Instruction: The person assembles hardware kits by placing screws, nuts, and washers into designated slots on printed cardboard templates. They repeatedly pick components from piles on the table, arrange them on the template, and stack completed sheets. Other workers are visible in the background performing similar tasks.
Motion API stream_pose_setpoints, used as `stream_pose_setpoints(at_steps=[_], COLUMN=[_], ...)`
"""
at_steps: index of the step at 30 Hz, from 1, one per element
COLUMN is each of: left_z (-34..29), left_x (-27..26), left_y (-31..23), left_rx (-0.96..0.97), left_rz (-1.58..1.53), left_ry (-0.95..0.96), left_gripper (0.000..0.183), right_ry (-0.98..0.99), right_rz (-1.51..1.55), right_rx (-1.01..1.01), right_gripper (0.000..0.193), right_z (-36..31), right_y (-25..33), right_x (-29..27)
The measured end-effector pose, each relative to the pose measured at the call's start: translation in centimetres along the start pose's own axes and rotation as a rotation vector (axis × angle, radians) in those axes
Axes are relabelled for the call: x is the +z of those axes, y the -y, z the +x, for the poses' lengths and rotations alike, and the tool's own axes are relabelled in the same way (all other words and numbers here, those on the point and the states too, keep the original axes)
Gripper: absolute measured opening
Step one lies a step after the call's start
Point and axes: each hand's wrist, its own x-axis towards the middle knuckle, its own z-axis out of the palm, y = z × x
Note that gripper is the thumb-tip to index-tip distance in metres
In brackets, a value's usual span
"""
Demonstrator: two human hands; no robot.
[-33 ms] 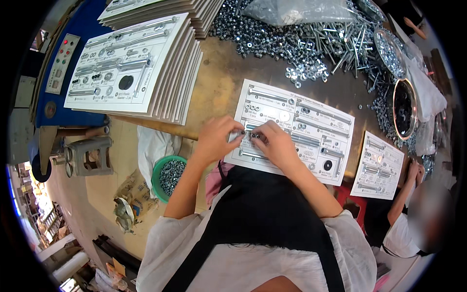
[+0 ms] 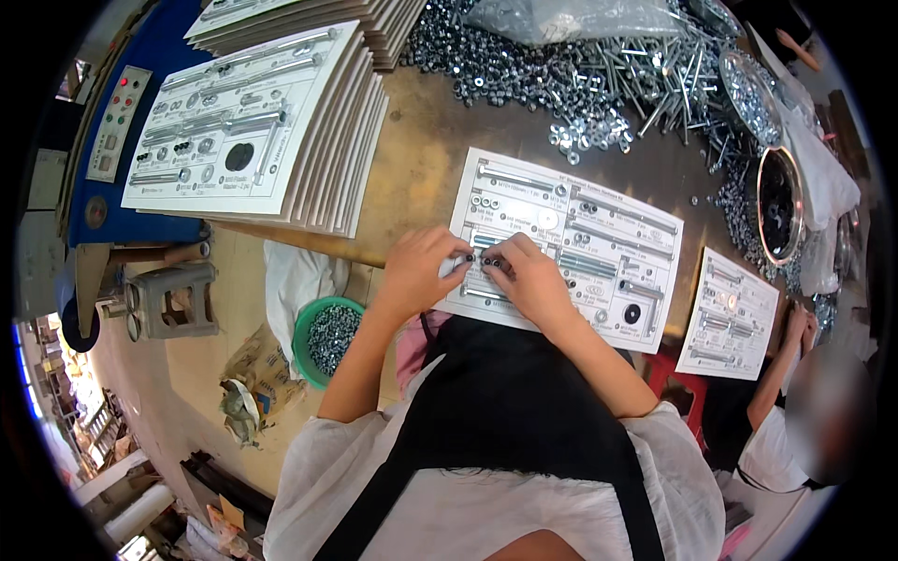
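Observation:
A white printed card (image 2: 599, 201) with bolts, nuts and washers laid on it sits on the table in front of me, slightly tilted. Over its left part, my left hand (image 2: 423, 271) is closed in a pinch on a small dark nut (image 2: 470, 258). Close beside it, my right hand (image 2: 528, 282) curls its fingers around small dark nuts (image 2: 489, 263) just above the card. A long bolt (image 2: 528, 176) lies along the card's top edge, and a black round washer (image 2: 632, 314) is at its lower right.
Stacked cards (image 2: 323, 178) stand at the left. Heaped nuts (image 2: 524, 79) and long bolts (image 2: 669, 84) cover the back of the table. A green basin (image 2: 304, 323) of nuts is below left. At right, another person's hands (image 2: 800, 327) are near a second card (image 2: 728, 313).

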Motion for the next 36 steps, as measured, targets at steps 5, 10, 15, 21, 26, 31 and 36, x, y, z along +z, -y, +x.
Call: stream_pose_setpoints(at_steps=[5, 10, 15, 21, 26, 31, 36], left_z=[-1.0, -1.0, -1.3, -2.3, -2.3, -2.2, -2.1], left_x=[1.8, 1.5, 1.3, 0.5, 0.3, 0.2, 0.3], left_y=[0.4, 0.1, -0.3, -2.1, -2.3, -2.1, -2.0], left_rx=[0.023, -0.012, -0.052, 0.097, 0.097, 0.081, 0.080], left_rz=[0.085, 0.103, 0.076, 0.111, 0.160, 0.184, 0.199], left_ry=[-0.044, -0.013, -0.103, 0.082, 0.101, 0.095, 0.083], left_gripper=[0.021, 0.020, 0.024, 0.029, 0.028, 0.027, 0.026], right_ry=[-0.096, -0.090, -0.147, -0.421, -0.247, -0.226, -0.246], right_rz=[-0.091, -0.070, 0.084, 0.124, -0.279, -0.319, -0.309], right_rx=[-0.088, -0.046, 0.020, 0.135, 0.065, 0.048, 0.029], right_gripper=[0.018, 0.019, 0.016, 0.011, 0.018, 0.020, 0.018], right_z=[-0.2, -0.4, -0.3, -1.3, -6.3, -9.3, -9.1], right_y=[-0.7, -0.7, 0.3, -2.9, -1.4, -2.5, -3.0], right_x=[2.1, 2.3, -0.4, -7.4, -7.6, -5.6, -5.0])
